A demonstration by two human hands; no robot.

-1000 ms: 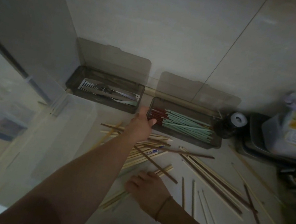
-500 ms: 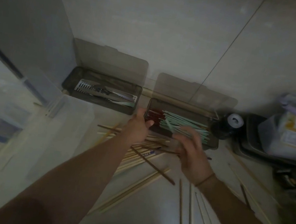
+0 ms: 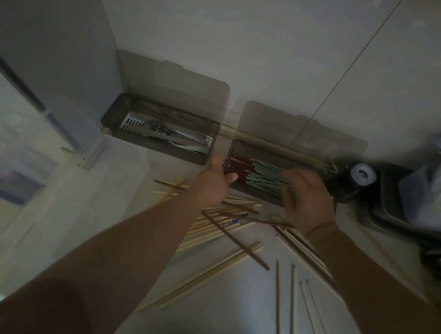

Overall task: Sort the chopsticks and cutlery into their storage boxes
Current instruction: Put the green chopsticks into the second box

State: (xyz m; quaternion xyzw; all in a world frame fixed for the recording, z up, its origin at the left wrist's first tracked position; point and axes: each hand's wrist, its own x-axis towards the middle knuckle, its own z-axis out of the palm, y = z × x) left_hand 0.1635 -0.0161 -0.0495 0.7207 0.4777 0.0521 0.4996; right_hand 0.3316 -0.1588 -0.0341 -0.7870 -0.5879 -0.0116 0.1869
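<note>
- Sorting at the counter: loose chopsticks, pale bamboo with a few dark brown ones crossed over them, lie scattered nearest me, some fanned out, some in near-parallel rows.
- Light, stiff and thin, they will likely roll and slip on the smooth top; I judge a pinch near the middle, several gathered at once, the surest hold.
- Further out, my left hand grips the near left corner of the chopstick box, thumb over the rim, steadying it.
- My right hand rests over the green chopsticks in that box, fingers curled down onto them; whether it grasps any I cannot tell.
- Those green sticks, red at one end, lie bundled lengthwise inside the smoky, clear-walled box, its lid tipped back against the wall.
- Beside it to the left, apart, the cutlery box holds metal cutlery on a slotted tray, lid likewise open.
</note>
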